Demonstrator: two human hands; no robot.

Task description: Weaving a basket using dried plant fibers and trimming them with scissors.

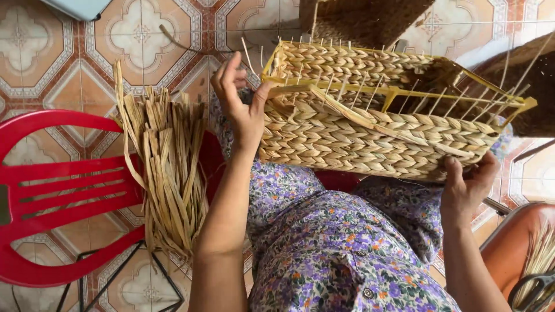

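One half-woven basket (pixel 370 124) lay tilted on its side across the person's lap, its open mouth turned away from the camera; this presented the braided wall and rim for working. A yellow frame (pixel 404 92) showed along the rim, with thin upright stakes standing out between the braids; too many and too fine to count reliably.

Left hand (pixel 240 98): raised at the basket's near corner, thumb against the rim, fingers spread and lifted. Its grip was loose, pinching nothing that I could make out, though a strand end by the thumb may have been touching.

Right hand (pixel 465 182): under the far lower corner, fingers wrapped closed on the basket's edge, apparently bearing the weight so the other hand stayed free.

One bundle of flat dried straw strips (pixel 167 173) was draped over the edge of one red plastic chair (pixel 58 185), just beside the left arm, likely kept there within easy reach. A second, darker woven basket (pixel 364 20) stood behind the first on the tiled floor (pixel 139 34). Scissor handles (pixel 535 289) showed at the lower right corner, near a few more straws.
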